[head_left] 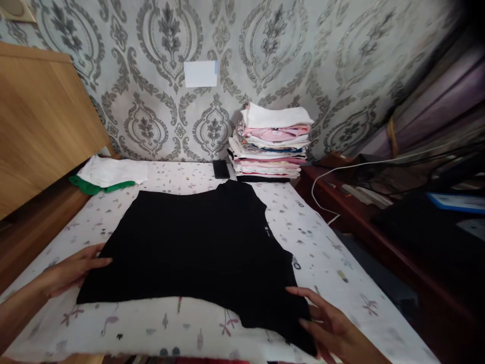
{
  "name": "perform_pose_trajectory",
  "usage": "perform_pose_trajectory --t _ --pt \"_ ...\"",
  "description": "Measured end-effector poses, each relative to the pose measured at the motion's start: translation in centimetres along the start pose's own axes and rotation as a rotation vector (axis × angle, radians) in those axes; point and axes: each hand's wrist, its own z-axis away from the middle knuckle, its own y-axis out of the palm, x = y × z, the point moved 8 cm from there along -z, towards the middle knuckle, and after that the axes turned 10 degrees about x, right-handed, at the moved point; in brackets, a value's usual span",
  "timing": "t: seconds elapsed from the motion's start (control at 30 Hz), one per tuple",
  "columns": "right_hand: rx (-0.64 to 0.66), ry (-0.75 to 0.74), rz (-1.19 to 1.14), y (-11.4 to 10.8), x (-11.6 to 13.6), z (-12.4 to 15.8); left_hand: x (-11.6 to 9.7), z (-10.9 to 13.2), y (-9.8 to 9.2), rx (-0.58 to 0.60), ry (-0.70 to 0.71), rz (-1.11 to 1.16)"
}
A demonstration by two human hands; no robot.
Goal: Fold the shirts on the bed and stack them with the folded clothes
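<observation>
A black short-sleeved T-shirt (189, 247) lies spread sideways over a white printed sheet (151, 328), its neckline and small white label to the right. At the hem on the left, my left hand (71, 270) grips the cloth, thumb on top and the other fingers partly beneath it. My right hand (328, 323) is closed on the edge of the near sleeve at the lower right, some fingertips hidden by the fabric.
Against the patterned wall stands a tall stack of folded clothes (273, 144), with a black phone (220, 169) beside it. White and green folded cloth (109, 174) lies at the back left by a wooden cabinet (41, 116). On the right, a white cable (337, 167) crosses a dark red ledge.
</observation>
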Motion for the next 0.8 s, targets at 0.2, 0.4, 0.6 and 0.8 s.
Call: perform_pose_trajectory --t 0.2,0.4,0.6,0.8 --pt "-0.077 -0.224 0.621 -3.2 9.4 -4.3 -4.3 -3.6 -4.7 -0.275 0.105 -0.723" --pt "-0.287 -0.393 0.97 -1.5 20.4 -18.3 -16.1 -8.1 4.0 -0.135 0.774 -0.874" --pt "-0.429 -0.189 0.81 -4.2 22.0 -28.4 -16.5 -13.8 6.4 -0.124 0.798 -0.953" --pt "-0.293 -0.349 0.559 -5.3 21.9 -31.2 -16.7 -16.2 1.5 -0.35 0.74 -0.937"
